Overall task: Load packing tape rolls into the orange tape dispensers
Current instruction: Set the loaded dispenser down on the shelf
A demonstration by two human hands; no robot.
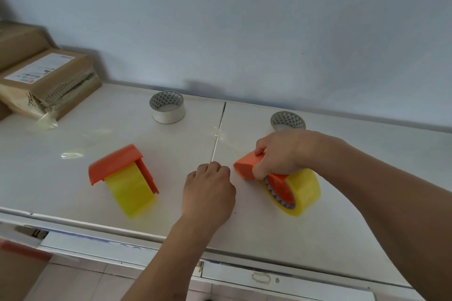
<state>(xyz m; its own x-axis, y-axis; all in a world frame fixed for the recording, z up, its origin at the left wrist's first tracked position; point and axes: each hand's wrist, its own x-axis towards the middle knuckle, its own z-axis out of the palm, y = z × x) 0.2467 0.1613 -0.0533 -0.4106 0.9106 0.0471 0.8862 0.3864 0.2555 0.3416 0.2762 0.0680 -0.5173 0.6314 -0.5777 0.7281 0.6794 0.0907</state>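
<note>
An orange tape dispenser lies on the white table left of centre, with a yellow tape roll seated in it. A second orange dispenser sits to the right, also carrying a yellow tape roll. My right hand grips the top of this second dispenser. My left hand rests on the table between the two dispensers with its fingers curled in; whether they pinch a tape end cannot be made out.
Two nearly empty white tape cores stand at the back: one at centre, the other behind my right hand. Taped cardboard parcels are stacked at the far left. Loose clear tape scraps lie on the table.
</note>
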